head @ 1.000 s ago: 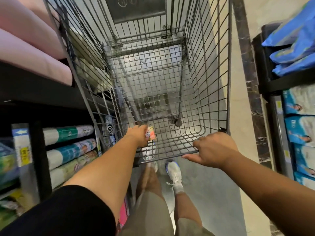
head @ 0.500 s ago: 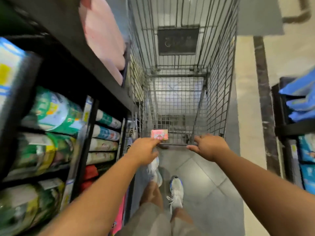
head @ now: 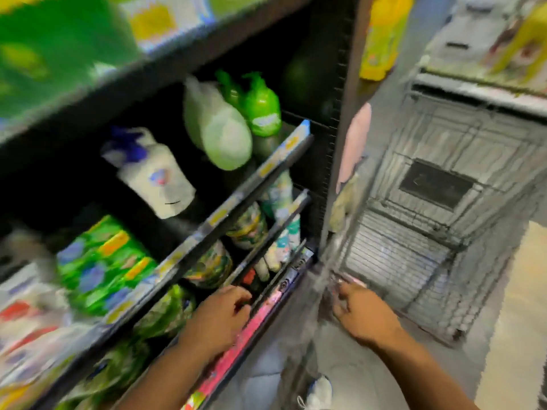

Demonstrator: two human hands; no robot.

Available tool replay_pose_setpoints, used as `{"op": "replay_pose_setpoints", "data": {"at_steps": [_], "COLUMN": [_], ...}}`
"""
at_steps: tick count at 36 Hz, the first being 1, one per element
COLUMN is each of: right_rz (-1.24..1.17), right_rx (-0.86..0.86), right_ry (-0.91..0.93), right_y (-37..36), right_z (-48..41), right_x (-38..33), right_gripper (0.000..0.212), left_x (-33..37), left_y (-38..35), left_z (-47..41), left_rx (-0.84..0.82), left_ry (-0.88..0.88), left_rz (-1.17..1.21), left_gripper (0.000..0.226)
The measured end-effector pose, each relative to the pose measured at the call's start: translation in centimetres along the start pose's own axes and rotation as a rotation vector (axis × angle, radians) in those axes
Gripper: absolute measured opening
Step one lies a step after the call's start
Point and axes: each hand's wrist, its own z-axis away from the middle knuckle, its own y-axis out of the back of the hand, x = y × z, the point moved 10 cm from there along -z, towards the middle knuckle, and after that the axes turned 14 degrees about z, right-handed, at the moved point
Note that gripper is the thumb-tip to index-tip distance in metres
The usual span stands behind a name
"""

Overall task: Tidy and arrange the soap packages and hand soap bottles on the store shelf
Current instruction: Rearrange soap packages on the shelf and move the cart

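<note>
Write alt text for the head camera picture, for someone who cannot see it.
Blurred view: a person's left hand reaches toward the edge of a low store shelf, below green pump bottles and green packs; the right hand is at the rim of a wire cart.

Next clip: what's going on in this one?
A person stands in a store aisle between stocked shelves and a wire shopping cart. The left hand reaches in at a low shelf of packaged goods, fingers curled. The right hand is at the cart's near rim. Motion blur hides whether either hand holds anything. Green pump bottles stand untouched on a higher shelf.
</note>
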Motion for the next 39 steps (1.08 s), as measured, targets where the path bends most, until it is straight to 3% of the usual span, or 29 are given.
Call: {"op": "replay_pose_setpoints", "data": {"at_steps": [5,9,14,22,27,31,34,39], "right_rz": [0.027,0.070,0.079,0.146,0.170,0.229,0.300,0.330], "right_rx": [0.073,0.277,0.443,0.470,0.423,0.425,0.428,0.233], "right_ry": [0.290,0.506,0.757,0.968,1.044,1.052,1.052,0.996], "right_y": [5.2,8.9,10.7,7.3,4.2,2.5,1.4,-0.6], "right_z": [1.9,4.8,10.4,17.7,19.9,21.3,22.4,22.5], "right_x": [-12.5,-22.6,-36.4,-53.1,-59.9,-63.7,-66.3,-69.1], "right_gripper": [0.026,0.043,0.037,0.030,0.045,0.033,0.036,0.041], "left_x": [-0.6,-3.0,-8.6,-19.3,-26.1,-30.4,-32.1,-34.8], "left_y": [7.6,12.3,18.0,24.3,26.4,27.3,28.2,30.3], "left_z": [8.1,15.5,26.1,41.1,47.3,49.8,49.6,46.9], "left_rx": [0.132,0.297,0.555,0.905,1.003,1.043,0.964,0.810], "left_ry": [-0.105,-0.092,-0.038,0.070,0.213,0.223,0.255,0.318], "left_rz": [-0.140,-0.068,-0.034,-0.072,-0.165,-0.210,-0.241,-0.137], "left_gripper": [0.044,0.040,0.036,0.024,0.030,0.028,0.039,0.050]}}
